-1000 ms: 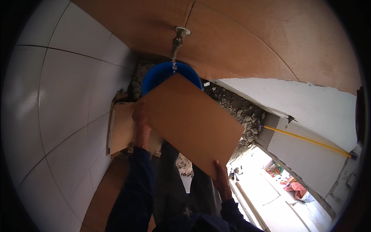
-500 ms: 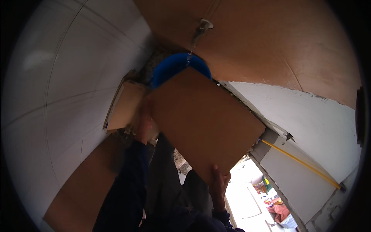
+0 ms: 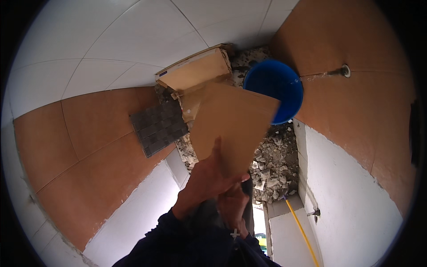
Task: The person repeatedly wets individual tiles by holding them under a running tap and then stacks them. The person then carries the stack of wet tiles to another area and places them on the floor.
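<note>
A brown wall tile (image 3: 238, 120) is in front of me, tilted, its far right corner close to the blue tub. My left hand (image 3: 202, 180) grips its near edge, with one digit stretched up over the face. Just below, close against it, my right hand (image 3: 233, 207) is at the tile's near corner; its fingers are partly hidden and blurred. Beyond the tile stands an open cardboard box (image 3: 198, 71). Water runs from a wall tap (image 3: 344, 71) into the blue tub (image 3: 296, 102).
A dark grey woven-patterned tile sheet (image 3: 159, 128) lies to the left of the box. Broken rubble (image 3: 275, 164) covers the ground. A yellow pole (image 3: 300, 229) leans at lower right, near a pipe stub (image 3: 315, 212). Brown and white tiled walls (image 3: 89, 129) close in around.
My view has swung left. The tile has turned and tilted. My left hand has moved from its left side to the near edge, and my hands have come together.
</note>
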`<action>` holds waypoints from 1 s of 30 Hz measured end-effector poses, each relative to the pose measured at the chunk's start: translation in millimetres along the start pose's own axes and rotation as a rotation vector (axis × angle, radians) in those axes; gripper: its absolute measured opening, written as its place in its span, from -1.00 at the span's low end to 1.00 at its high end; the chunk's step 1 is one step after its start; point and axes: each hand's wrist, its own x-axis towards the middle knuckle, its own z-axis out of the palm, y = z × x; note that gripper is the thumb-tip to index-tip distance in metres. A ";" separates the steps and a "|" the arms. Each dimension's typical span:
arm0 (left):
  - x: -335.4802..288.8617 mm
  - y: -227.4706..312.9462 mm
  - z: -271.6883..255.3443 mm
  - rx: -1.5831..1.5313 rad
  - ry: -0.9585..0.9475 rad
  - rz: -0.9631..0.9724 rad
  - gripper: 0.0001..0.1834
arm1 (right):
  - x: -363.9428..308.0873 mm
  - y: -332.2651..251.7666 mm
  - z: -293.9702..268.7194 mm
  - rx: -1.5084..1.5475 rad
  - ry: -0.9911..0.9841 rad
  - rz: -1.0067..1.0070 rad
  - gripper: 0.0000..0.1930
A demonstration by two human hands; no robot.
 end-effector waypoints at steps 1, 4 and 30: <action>1.4 -3.4 -2.9 0.014 0.069 -0.084 0.05 | 3.5 10.3 16.2 -0.068 -0.033 -0.219 -0.62; 4.5 -57.5 -12.3 0.097 0.347 -0.031 -0.02 | 12.7 18.0 68.2 -0.151 -0.291 -0.376 -0.54; 138.1 -453.5 -51.2 0.158 0.958 -0.289 -0.68 | 97.6 161.8 -102.7 0.105 -0.274 0.476 -0.70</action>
